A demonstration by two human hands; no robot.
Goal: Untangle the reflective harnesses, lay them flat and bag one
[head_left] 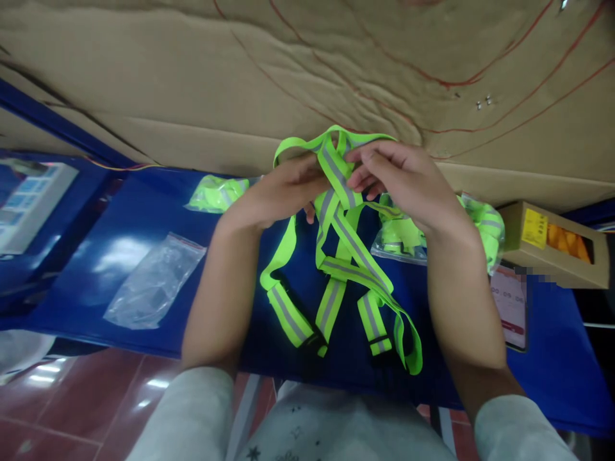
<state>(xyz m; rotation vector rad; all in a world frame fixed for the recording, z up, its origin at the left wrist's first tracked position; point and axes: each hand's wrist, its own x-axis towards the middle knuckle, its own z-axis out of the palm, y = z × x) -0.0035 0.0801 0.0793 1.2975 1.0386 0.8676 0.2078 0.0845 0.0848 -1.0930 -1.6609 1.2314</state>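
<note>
One yellow-green reflective harness (359, 247), at our twelve o'clock over the blue table (557, 358): our left hand (283, 192) grasped its upper strap; our right hand (401, 176) touched it, grip uncertain. Clear plastic bag (156, 285), nine o'clock from the harness; windowed box (555, 256), three o'clock.

- Two hands, left hand (293, 187) and right hand (408, 176), were at upper centre.
- One green strap harness (362, 248) was at centre.
- One bagged bundle (218, 194) lay centre-left; at right, an arm hid whether one or two more did.
- One flat clear bag (156, 282), left.
- One phone (509, 314), one box (535, 230), right.
</note>
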